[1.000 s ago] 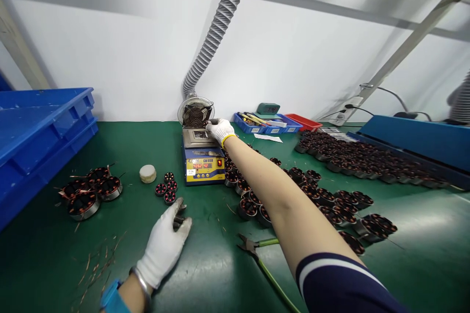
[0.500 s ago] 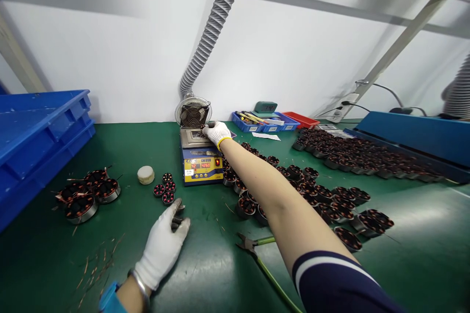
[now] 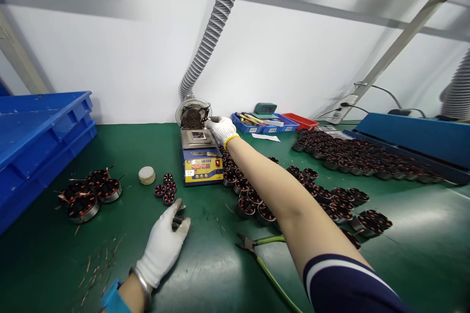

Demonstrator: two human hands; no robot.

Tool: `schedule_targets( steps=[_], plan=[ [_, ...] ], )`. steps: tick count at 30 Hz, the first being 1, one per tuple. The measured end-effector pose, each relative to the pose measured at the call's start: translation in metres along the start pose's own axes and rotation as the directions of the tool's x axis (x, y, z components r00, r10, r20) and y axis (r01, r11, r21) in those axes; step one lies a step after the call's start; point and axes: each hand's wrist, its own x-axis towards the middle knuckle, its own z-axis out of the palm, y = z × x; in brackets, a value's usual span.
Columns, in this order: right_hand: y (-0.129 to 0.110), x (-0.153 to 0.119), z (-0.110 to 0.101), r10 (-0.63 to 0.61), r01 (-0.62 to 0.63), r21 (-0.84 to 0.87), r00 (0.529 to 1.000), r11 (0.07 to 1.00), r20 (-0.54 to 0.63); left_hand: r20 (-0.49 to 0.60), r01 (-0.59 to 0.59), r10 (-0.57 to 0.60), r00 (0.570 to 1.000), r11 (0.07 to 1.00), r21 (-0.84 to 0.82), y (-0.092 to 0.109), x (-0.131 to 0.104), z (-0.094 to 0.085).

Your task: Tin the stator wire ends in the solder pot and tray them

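My right hand (image 3: 222, 130), in a white glove, is raised at the right edge of the solder pot (image 3: 203, 168), beside its round fan guard (image 3: 194, 115). Its fingers pinch a small dark part too small to make out. Below it the pot's square metal opening (image 3: 199, 135) is uncovered. My left hand (image 3: 165, 242), also gloved, rests on the green table with thumb and fingers apart, holding nothing. Just beyond its fingertips sit several small coils with pink cores (image 3: 170, 187). A round whitish pad (image 3: 147, 175) lies to their left.
Green-handled cutters (image 3: 247, 243) lie right of my left hand. Larger copper-wound rings (image 3: 82, 207) stand at left, many more (image 3: 343, 211) at right under my forearm. Blue crates (image 3: 44, 142) flank the left; pen trays (image 3: 257, 123) and a red tray (image 3: 301, 121) are behind.
My right hand has lifted off the pot's opening and moved slightly up and right, uncovering it. My left hand has stayed in place.
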Motion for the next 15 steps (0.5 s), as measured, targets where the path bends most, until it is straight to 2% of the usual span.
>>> schedule_targets(
  steps=[3, 6, 8, 9, 12, 15],
  plan=[
    [-0.007, -0.033, -0.009, -0.036, 0.031, 0.120, 0.999, 0.992, 0.039, 0.013, 0.025, -0.024, 1.000, 0.995, -0.096, 0.004, 0.002, -0.001],
    [-0.005, -0.088, -0.001, -0.103, 0.049, 0.270, 0.976, 0.961, 0.189, -0.009, 0.068, -0.076, 0.997, 0.927, -0.370, 0.014, 0.003, -0.007],
    [0.004, -0.131, 0.012, -0.178, -0.077, 0.483, 0.870, 0.872, 0.460, -0.043, 0.048, -0.087, 0.995, 0.828, -0.558, 0.022, 0.002, -0.012],
    [0.012, -0.151, 0.019, -0.170, -0.154, 0.486, 0.812, 0.860, 0.558, -0.065, 0.025, -0.083, 0.994, 0.786, -0.617, 0.026, 0.001, -0.015],
    [0.040, -0.188, 0.044, -0.113, -0.312, 0.464, 0.718, 0.829, 0.686, -0.124, -0.017, -0.085, 0.989, 0.754, -0.657, 0.033, 0.001, -0.018],
    [0.062, -0.196, 0.065, -0.125, -0.363, 0.498, 0.698, 0.788, 0.705, -0.078, 0.053, -0.142, 0.987, 0.738, -0.673, 0.038, 0.004, -0.022]
  ],
)
